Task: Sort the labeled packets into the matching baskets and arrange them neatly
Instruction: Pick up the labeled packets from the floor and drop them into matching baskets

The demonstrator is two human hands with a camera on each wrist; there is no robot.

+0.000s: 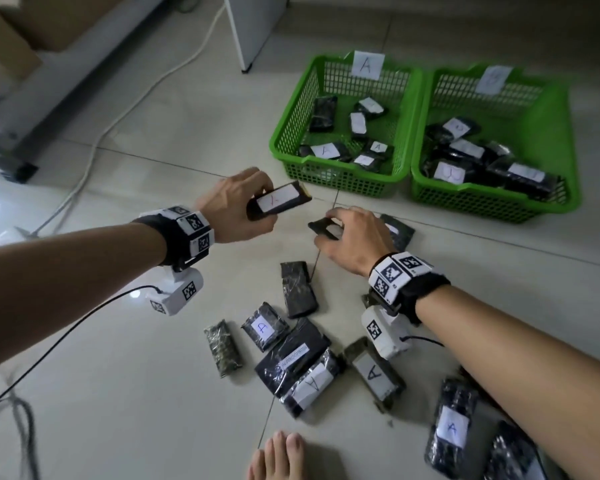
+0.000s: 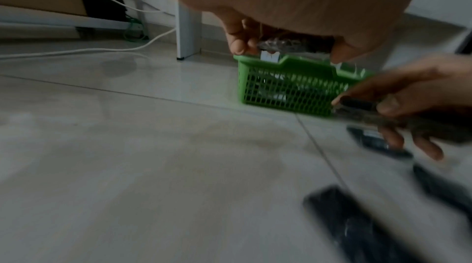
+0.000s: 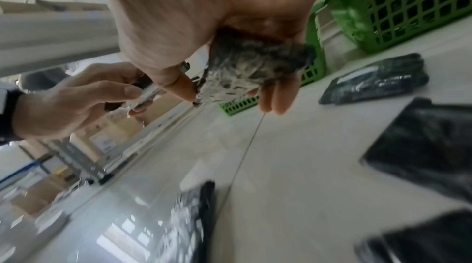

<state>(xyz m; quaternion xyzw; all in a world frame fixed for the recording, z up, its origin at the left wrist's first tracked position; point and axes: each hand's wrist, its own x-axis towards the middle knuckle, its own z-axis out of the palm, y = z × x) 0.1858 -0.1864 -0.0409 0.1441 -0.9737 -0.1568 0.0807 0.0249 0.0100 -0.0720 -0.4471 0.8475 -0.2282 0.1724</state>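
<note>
- Two green baskets on the floor tiles: basket A point(image 1: 291, 133) and basket B point(image 1: 561, 140), both holding black packets
- left hand point(image 1: 236, 209) grips an A-labeled packet point(image 1: 279, 200) up off the floor
- right hand point(image 1: 355, 239) pinches a smaller dark packet point(image 1: 321, 226), label hidden

The head view is evenly lit and fairly bright, with soft daylight glare on the glossy floor point(image 1: 174, 393) at far left and a wide-angle bend at the edges. The far basket point(image 1: 492, 188) label is smeared by blur. The left wrist view is dim, grainy and motion-blurred. The right wrist view is brighter, with window reflections on the tiles, tilted and blurred; its near packets point(image 3: 421, 154) are out of focus.
</note>
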